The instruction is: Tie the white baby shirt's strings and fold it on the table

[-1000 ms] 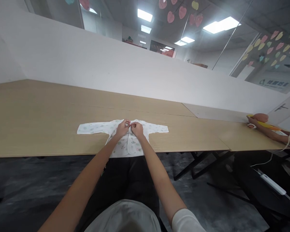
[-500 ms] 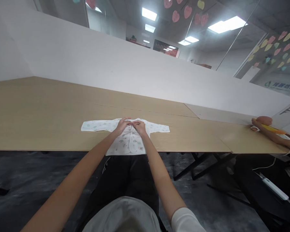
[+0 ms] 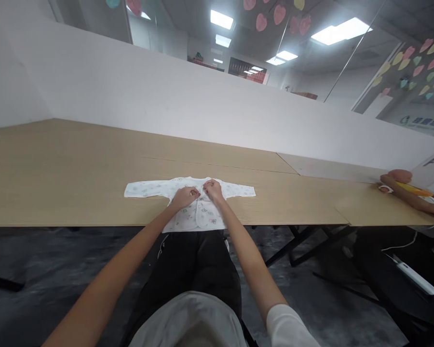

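Note:
A small white baby shirt (image 3: 181, 221) with a scattered print lies spread on the table, front side up, its sleeves stretched out to both sides. Its lower hem hangs at the table's front edge. My left hand (image 3: 186, 196) is closed in a pinch over the chest, at the front opening. Just beside it and slightly higher, my right hand (image 3: 213, 189) pinches the cloth near the neckline. The fingertips are a little apart from each other. My hands hide part of the upper front, and any fastener there is too small to make out.
The long wooden table (image 3: 75, 168) runs along a white wall (image 3: 166, 101) with glass above it. At the far right, another person's arm (image 3: 412, 195) rests by a yellow item (image 3: 414, 189). A white power strip (image 3: 415, 278) lies on a dark surface below.
My left hand has moved down and toward me from the neckline, away from my right hand. The right hand has shifted slightly right. The shirt stays spread out.

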